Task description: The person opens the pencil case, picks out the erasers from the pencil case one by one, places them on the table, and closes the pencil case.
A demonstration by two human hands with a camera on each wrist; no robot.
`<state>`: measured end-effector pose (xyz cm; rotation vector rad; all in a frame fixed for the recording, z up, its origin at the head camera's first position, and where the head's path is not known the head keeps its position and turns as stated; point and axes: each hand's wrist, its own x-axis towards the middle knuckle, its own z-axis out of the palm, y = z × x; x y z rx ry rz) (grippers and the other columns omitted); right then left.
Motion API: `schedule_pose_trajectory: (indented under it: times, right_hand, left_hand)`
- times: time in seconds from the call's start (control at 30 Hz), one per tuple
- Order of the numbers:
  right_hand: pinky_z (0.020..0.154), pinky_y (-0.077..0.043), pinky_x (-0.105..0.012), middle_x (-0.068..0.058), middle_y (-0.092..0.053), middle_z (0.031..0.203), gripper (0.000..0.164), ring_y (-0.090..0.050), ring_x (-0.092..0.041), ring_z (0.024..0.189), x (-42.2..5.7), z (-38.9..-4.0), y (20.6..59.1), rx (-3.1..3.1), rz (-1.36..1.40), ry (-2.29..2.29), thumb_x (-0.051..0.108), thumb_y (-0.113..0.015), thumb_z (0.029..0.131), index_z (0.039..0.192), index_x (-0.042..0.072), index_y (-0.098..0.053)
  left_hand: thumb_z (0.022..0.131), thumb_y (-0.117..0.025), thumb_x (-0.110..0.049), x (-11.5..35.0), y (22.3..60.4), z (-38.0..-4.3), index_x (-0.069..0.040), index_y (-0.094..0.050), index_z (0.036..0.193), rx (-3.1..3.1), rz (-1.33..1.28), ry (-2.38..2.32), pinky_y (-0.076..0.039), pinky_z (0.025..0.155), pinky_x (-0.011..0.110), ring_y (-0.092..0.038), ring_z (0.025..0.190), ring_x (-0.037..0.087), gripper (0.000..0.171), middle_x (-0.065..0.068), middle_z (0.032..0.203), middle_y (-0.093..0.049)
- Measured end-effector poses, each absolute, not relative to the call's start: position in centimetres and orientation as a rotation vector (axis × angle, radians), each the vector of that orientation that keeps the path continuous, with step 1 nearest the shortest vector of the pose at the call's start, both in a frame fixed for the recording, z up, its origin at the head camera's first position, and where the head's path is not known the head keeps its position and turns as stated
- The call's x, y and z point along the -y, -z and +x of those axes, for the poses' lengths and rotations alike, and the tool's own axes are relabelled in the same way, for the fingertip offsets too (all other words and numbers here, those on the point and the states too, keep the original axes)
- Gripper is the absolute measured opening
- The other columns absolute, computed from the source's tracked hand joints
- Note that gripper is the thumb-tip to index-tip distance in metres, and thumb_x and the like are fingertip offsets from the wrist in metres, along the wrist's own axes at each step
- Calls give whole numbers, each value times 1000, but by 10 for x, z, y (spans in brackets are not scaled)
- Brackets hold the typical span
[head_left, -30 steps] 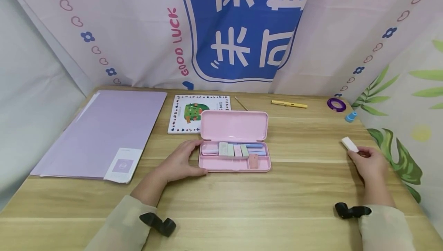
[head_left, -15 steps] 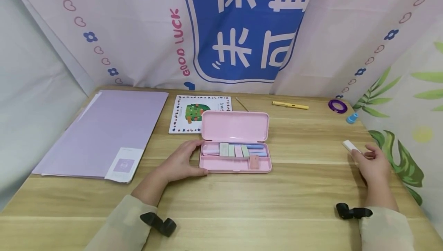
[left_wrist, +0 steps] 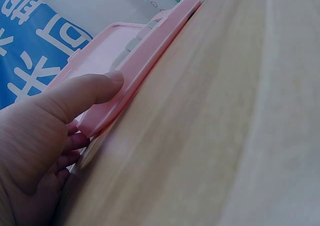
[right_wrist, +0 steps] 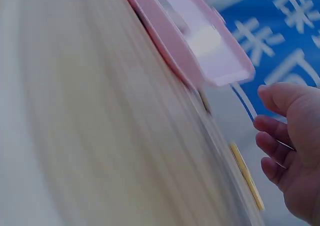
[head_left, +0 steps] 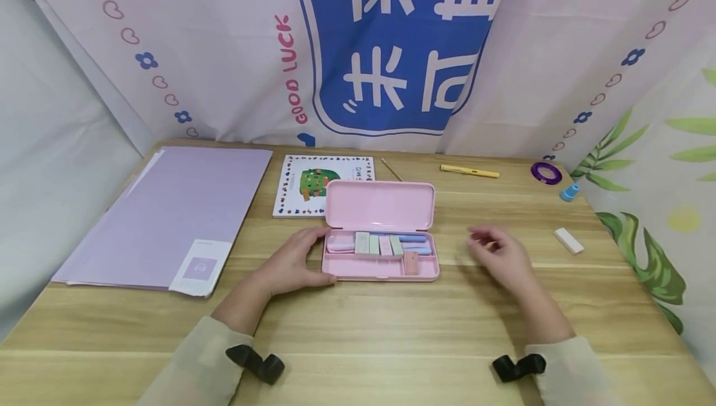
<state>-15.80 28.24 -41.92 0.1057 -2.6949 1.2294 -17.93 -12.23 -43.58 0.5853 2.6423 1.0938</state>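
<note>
A pink pencil case (head_left: 380, 205) lies with its lid raised. My left hand (head_left: 293, 263) grips its left end, thumb at the front corner and fingers at the back; the left wrist view shows the thumb against the front wall. Several small erasers (head_left: 386, 245) in grey-green and pink rest across blue pens (head_left: 414, 237) inside, and a coral eraser (head_left: 411, 263) sits in the front right compartment. My right hand (head_left: 500, 257), holding nothing, hovers right of the case with fingers loosely bent. Farther right a white eraser (head_left: 569, 240) lies on the table.
A lilac folder (head_left: 184, 207) covers the table's left side. Behind the case are a picture booklet (head_left: 296, 185) and a pencil (head_left: 393, 170). A yellow pen (head_left: 468, 171), a purple tape roll (head_left: 546, 173) and a small blue object (head_left: 570, 192) lie toward the back right.
My right hand has let go of the white eraser, leaving it on the table at the right, and has moved left toward the pencil case. The left hand has stayed put.
</note>
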Motion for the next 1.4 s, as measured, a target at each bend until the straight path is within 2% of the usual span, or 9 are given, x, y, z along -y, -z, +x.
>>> schedule_pose_trajectory:
  times: [0.03, 0.1, 0.23, 0.33, 0.6, 0.8, 0.97, 1.23, 1.4]
  right_hand:
    - [73, -47, -13, -9, -69, 99, 27, -53, 5, 83, -272, -159, 420, 2710, 174, -1231, 14, -68, 91, 115, 0, -67]
    - [73, -48, -17, -10, -71, 100, 23, -56, 0, 84, -252, -161, 420, 2749, 288, -1220, 12, -70, 89, 111, 3, -70]
    - [73, -49, -22, -8, -72, 101, 22, -57, -11, 86, -224, -163, 420, 2825, 489, -1203, 13, -72, 88, 108, 6, -72]
    - [73, -50, -22, -7, -71, 102, 23, -57, -13, 85, -211, -166, 420, 2852, 584, -1236, 14, -73, 87, 109, 8, -73]
    - [73, -50, -22, -3, -67, 101, 22, -54, -10, 84, -212, -168, 420, 2879, 698, -1211, 16, -70, 90, 112, 10, -73]
    - [81, -51, -27, -5, -67, 112, 29, -55, -15, 95, -221, -168, 415, 2912, 805, -1131, 12, -71, 88, 117, 9, -71]
    - [83, -51, -30, -8, -66, 118, 31, -57, -19, 99, -224, -167, 409, 3013, 719, -1125, 10, -72, 88, 119, 10, -70]
    - [75, -51, -24, -5, -69, 98, 30, -57, -16, 88, -238, -167, 402, 3032, 419, -1189, 16, -78, 83, 111, 7, -71]
    - [76, -53, -19, -10, -70, 102, 36, -63, -19, 91, -263, -166, 403, 2980, 165, -1214, 22, -77, 85, 116, 4, -67]
  left_hand:
    - [70, -84, -48, 122, 436, -179, -8, -38, 148, -2644, 589, -1094, -31, 118, 54, -35, 143, 35, 99, 15, 152, -40]
    - [70, -84, -48, 122, 436, -179, -8, -38, 148, -2647, 591, -1094, -31, 118, 54, -35, 143, 35, 99, 15, 152, -40]
    - [70, -84, -48, 123, 436, -179, -9, -38, 148, -2646, 590, -1102, -31, 118, 55, -35, 143, 36, 99, 15, 152, -40]
    - [70, -84, -48, 123, 436, -179, -9, -38, 148, -2647, 589, -1104, -31, 118, 55, -34, 143, 35, 99, 15, 152, -40]
    - [70, -84, -48, 122, 436, -179, -9, -38, 148, -2648, 593, -1107, -31, 118, 55, -34, 143, 35, 99, 15, 153, -40]
    - [70, -84, -48, 122, 436, -179, -9, -38, 148, -2655, 598, -1099, -31, 118, 55, -35, 143, 36, 99, 16, 152, -40]
    - [70, -84, -49, 122, 436, -178, -9, -38, 148, -2650, 592, -1101, -31, 118, 55, -34, 143, 36, 99, 16, 153, -40]
    - [69, -84, -49, 122, 437, -178, -9, -38, 148, -2649, 589, -1103, -30, 117, 56, -34, 143, 36, 99, 16, 153, -40]
    - [70, -84, -48, 122, 436, -178, -8, -38, 148, -2652, 588, -1100, -30, 118, 55, -34, 143, 36, 100, 16, 153, -39]
